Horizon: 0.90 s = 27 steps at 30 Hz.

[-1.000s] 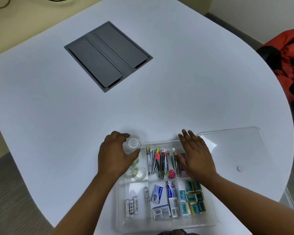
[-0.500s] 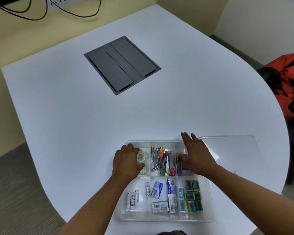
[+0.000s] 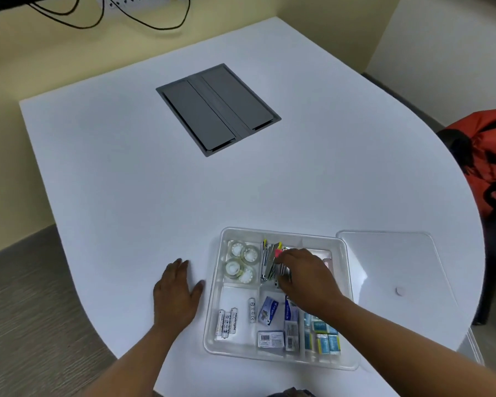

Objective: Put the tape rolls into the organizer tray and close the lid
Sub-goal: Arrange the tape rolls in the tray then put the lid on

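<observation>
A clear plastic organizer tray [image 3: 212,325] sits on the white table near its front edge. Several clear tape rolls [image 3: 242,262] lie in its far-left compartment. My left hand [image 3: 175,293] rests flat on the table just left of the tray, holding nothing. My right hand [image 3: 307,277] is over the tray's far-middle compartment, fingers bent down among the clips and pens [image 3: 269,259]; I cannot tell if it grips anything. The clear lid [image 3: 393,262] lies flat on the table to the right of the tray.
Batteries [image 3: 226,323], small card packs [image 3: 268,310] and blue boxes [image 3: 325,343] fill the tray's near compartments. A grey cable hatch [image 3: 216,108] is set into the table further back. An orange bag [image 3: 487,156] lies beyond the table's right edge. Cables [image 3: 143,21] hang on the wall.
My left hand left a tape roll in the far-left compartment and moved out onto the table. My right hand shifted left from the tray's right side to the clip compartment.
</observation>
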Each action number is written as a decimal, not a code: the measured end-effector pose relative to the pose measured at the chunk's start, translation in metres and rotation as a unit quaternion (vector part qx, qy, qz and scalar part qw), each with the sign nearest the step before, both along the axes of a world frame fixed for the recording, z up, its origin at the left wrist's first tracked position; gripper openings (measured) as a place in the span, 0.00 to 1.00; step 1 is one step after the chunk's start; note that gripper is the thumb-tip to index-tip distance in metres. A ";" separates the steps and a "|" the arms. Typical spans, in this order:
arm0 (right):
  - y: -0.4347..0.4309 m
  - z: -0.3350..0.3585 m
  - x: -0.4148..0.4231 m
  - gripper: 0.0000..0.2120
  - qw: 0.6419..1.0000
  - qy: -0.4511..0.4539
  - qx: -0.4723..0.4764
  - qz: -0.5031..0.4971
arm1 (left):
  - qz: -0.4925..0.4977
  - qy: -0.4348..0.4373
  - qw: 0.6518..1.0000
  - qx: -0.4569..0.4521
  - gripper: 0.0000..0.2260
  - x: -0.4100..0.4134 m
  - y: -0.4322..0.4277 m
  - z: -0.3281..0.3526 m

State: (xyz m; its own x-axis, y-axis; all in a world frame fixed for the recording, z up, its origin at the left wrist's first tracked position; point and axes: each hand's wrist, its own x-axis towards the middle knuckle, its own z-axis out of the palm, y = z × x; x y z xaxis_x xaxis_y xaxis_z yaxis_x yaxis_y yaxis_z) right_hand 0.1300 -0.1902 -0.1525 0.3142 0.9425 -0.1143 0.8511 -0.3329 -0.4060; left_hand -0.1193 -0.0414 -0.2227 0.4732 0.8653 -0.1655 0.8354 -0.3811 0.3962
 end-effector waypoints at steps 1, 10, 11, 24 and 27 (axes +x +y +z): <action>0.005 0.001 -0.003 0.15 1.000 -0.007 -0.002 0.009 | -0.016 0.037 0.999 -0.031 0.42 -0.002 -0.002 -0.006; 0.053 -0.003 -0.022 0.10 0.996 -0.047 -0.071 0.030 | -0.060 0.144 0.976 -0.154 0.39 -0.001 0.001 -0.034; 0.057 -0.004 -0.022 0.10 0.995 -0.060 -0.074 0.036 | -0.064 0.146 0.975 -0.157 0.38 -0.001 0.001 -0.034; 0.082 -0.028 -0.035 0.03 0.967 -0.192 -0.151 0.080 | -0.073 0.147 0.967 -0.197 0.38 0.000 0.001 -0.029; 0.082 -0.030 -0.036 0.04 0.965 -0.199 -0.154 0.076 | -0.074 0.144 0.966 -0.203 0.38 0.000 0.001 -0.028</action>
State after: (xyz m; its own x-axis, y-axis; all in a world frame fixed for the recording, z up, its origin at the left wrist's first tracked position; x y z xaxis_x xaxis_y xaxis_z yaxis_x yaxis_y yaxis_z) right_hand 0.0943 -0.1080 -0.1822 0.2518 0.9215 -0.2958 0.9677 -0.2444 0.0624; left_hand -0.1193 -0.0400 -0.2511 0.4697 0.6277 -0.6208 0.8819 -0.3659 0.2973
